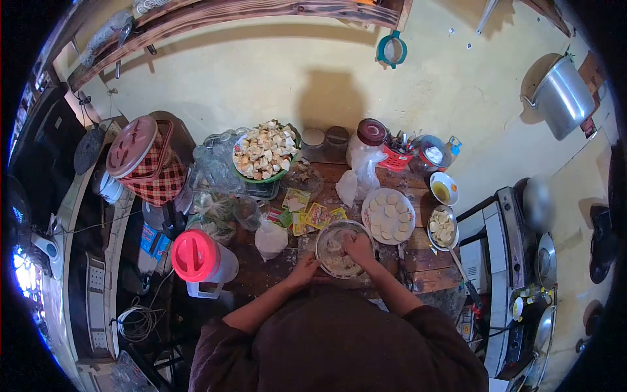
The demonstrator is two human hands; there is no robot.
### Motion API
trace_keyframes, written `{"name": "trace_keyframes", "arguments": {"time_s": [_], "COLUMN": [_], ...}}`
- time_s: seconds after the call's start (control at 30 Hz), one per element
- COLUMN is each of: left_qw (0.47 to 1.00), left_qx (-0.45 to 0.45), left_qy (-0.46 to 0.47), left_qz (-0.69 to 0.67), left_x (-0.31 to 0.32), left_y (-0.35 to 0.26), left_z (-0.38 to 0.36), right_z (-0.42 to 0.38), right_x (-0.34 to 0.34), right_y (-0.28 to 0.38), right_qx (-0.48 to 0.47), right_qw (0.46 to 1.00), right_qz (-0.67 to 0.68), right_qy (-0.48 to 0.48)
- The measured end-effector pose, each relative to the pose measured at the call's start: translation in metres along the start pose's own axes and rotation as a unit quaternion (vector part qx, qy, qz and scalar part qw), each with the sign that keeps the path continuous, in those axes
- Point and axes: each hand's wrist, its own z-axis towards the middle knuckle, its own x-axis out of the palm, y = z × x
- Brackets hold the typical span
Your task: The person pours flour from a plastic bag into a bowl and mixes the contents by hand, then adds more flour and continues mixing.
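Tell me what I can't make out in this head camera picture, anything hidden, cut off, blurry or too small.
All in the head view:
- Right hand: fingertips, hidden by the hand itself in the bowl.
- Yellow packet: small print, too small to read.
- Grey round object by the stove: details, blurred.
- Wooden shelf: what it holds, partly cut off by the top edge.

Wide head-worn view, forward and down over the table [428, 262]
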Motion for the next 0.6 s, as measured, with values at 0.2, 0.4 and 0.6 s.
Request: {"name": "trace_keyframes", "arguments": {"time_s": [0.2, 0.4, 0.6], "left_qw": [1.0, 0.999, 0.989], "left_qx": [-0.021, -0.03, 0.033], "left_qy": [-0.001, 0.005, -0.073], "left_qz": [0.001, -0.021, 0.123], "left_x": [0.004, -0.002, -0.027], "left_y": [-0.007, -0.001, 0.005], "left_z": [-0.005, 0.001, -0.001], "right_z": [0.012, -0.003, -0.011], "right_x": [-0.019, -0.001, -0.018], "right_y": [0.013, 0.016, -0.014], "right_qx": [0.158, -0.009, 0.102], "right_qw": [0.978, 0.999, 0.991], "right_qz": [0.132, -0.047, 0.009], "right_qy": [0.02, 0.008, 0.089]}}
